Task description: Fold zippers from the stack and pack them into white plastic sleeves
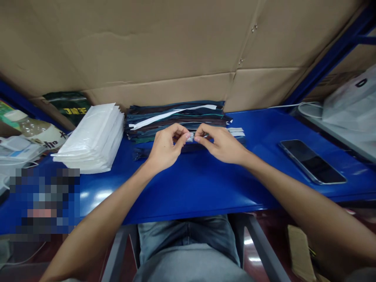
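Your left hand [165, 148] and right hand [222, 144] meet fingertip to fingertip, each pinching one end of a small pale piece [190, 136]; what it is, you cannot tell. It hovers just above the blue table [194, 184], in front of a stack of dark strips [176, 117]. White packets [93, 138] lie left, a phone [311, 161] right, cardboard [164, 47] behind.

upside-down yellow lettering on dark green packet [69, 106], partly readable
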Demonstrator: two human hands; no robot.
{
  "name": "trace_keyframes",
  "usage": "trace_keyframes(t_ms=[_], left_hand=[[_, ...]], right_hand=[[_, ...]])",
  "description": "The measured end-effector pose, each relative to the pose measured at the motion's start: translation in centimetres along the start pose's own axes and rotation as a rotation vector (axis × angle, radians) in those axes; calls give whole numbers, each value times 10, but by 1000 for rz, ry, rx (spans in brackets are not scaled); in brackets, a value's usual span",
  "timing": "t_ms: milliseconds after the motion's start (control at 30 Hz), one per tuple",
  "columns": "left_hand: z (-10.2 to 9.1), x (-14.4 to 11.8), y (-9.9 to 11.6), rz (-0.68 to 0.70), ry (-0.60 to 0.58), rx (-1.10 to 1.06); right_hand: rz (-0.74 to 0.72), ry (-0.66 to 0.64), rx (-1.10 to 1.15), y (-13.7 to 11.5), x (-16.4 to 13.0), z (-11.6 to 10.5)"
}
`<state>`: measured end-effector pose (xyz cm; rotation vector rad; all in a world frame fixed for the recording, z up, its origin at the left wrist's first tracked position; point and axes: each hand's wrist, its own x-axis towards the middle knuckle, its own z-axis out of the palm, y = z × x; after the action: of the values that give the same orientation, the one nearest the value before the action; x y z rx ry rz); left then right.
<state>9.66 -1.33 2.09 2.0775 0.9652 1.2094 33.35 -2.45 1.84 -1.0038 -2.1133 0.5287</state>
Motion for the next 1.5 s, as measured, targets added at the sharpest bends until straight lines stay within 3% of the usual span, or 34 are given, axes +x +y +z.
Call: trace_keyframes(t_ms=[133,200,267,400,567,700,933,1033,1300,1400,1500], left_hand=[[-35,11,-17,-29,207,2],[-53,16,-29,-69,285,-3],[-60,18,-37,-111,278,-57],[-35,9,-33,-126,136,-175],[1,-6,-15,-84,9,-162],[8,-11,-11,-34,-63,-122],[6,-11,-9,-23,-62,-111],[3,-11,-6,-18,-53,-85],[4,-8,5,11,-4,34],[-5,-4,-1,22,62,66],[-30,3,-18,-12,192,77]], right_hand=[[63,95,-248,39,-5,-31],[171,170,-245,58,-8,-44],[236,199,-162,64,-8,-47],[194,91,86,34,-3,-23],[163,-58,278,1,-1,11],[157,-48,398,4,-4,18],[133,-26,531,13,-5,19],[118,-27,469,13,-5,16],[-52,-5,-2,-1,-1,-1],[-97,43,-98,16,0,-11],[0,128,-173,51,-5,-34]])
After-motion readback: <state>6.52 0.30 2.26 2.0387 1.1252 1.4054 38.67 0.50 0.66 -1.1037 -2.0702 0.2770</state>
